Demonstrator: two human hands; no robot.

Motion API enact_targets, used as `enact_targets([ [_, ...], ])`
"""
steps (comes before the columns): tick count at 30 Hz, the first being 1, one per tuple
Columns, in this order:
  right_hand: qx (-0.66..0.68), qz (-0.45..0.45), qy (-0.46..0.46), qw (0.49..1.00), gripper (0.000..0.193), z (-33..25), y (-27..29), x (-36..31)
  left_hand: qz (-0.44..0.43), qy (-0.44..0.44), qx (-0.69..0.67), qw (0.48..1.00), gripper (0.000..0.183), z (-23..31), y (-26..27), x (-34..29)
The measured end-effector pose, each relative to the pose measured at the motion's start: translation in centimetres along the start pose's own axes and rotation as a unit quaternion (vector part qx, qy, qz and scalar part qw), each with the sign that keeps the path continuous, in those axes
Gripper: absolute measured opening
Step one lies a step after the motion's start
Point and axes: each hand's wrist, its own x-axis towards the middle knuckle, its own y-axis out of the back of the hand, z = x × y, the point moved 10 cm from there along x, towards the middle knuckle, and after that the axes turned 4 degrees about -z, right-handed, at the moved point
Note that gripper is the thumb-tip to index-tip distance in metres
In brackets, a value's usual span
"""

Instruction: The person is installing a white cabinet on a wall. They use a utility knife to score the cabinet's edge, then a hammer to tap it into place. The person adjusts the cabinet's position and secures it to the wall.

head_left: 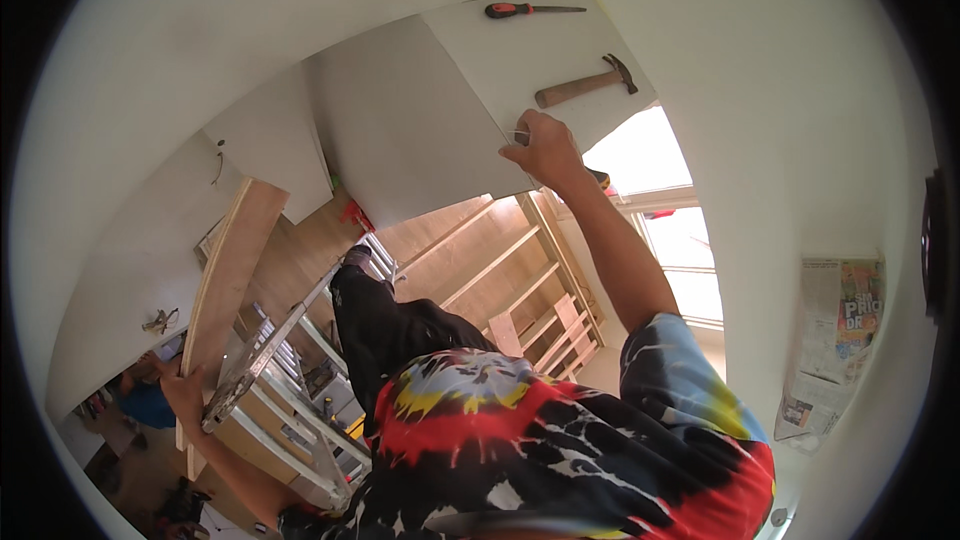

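A person in a tie-dyed T-shirt point(480, 400) looks down from a metal stepladder point(268, 348), one leg reaching forward over it. At near left, the left hand point(183, 400) grips a long wooden board point(228, 280) close to its near end. The board's long axis runs from near left to farther off, slanting slightly rightward; most of its length extends beyond the grip, with a short end on the near side.

Farther forward and right, the right hand point(548, 152) has its fingers curled at the edge of a white panel point(490, 45), pinching something small and dark that cannot be made out. Beyond this hand lies a claw hammer point(578, 90), head to the right, wooden handle pointing left. Farther still is a file-like tool point(530, 9), its red-and-black handle left, blade right.

Down below are a slatted wooden frame point(546, 230) and, far left, another person in blue point(147, 405). Newspaper point(825, 350) hangs on the right.
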Motion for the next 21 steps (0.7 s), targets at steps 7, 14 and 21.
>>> enact_targets([
  [7,0.008,0.025,0.002,1.000,0.030,-0.6,-1.0,2.2,-0.002,0.034,0.082,0.996,0.051,-3.5,-0.2,0.6],
  [14,-0.037,0.032,0.046,0.998,0.028,-2.8,-0.8,5.8,0.005,0.044,0.067,0.997,0.048,-3.4,-0.7,1.0],
  [21,-0.078,0.093,0.130,0.984,0.016,-6.0,-1.2,8.9,0.081,-0.065,0.098,0.990,0.036,1.6,0.7,-0.5],
])
